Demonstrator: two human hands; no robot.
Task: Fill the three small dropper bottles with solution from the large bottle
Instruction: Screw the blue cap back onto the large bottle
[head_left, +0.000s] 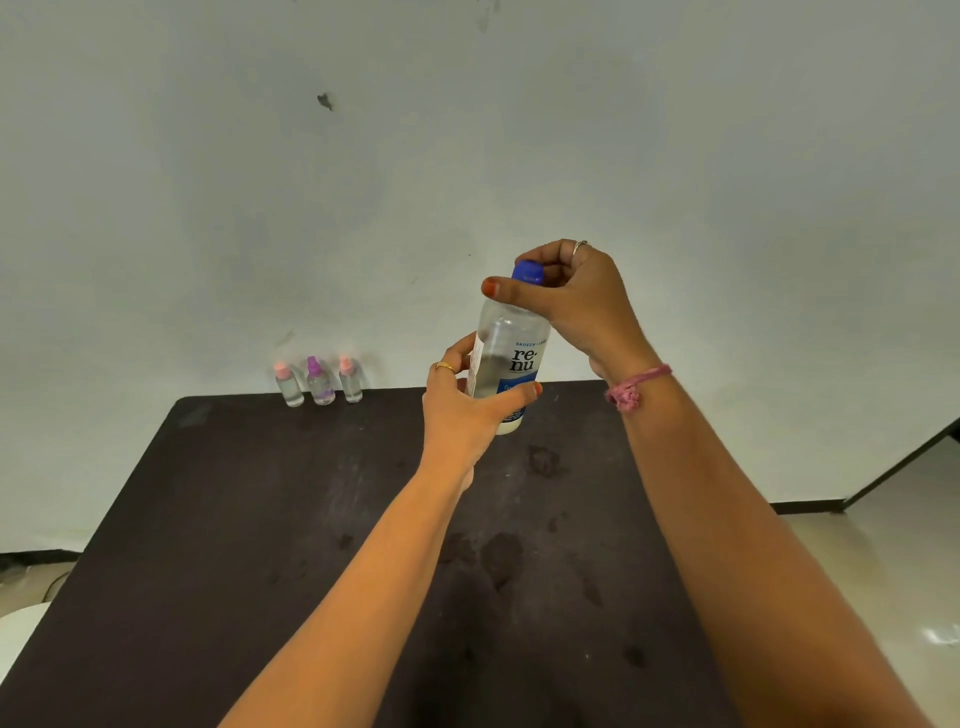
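The large clear bottle (511, 348) with a white and blue label is held upright above the far edge of the table. My left hand (467, 410) grips its lower body. My right hand (576, 301) wraps its fingers and thumb round the blue cap (527, 273) on top. Three small dropper bottles stand in a row at the table's far left edge by the wall: one with a pink cap (291, 385), one with a purple cap (319, 382), one with a pink cap (350, 380). All three are capped and upright.
The dark table (311, 519) has several dried stain marks across its middle. A pale wall rises right behind it. A white rounded object (18, 634) shows at the lower left, and tiled floor (883, 545) lies to the right.
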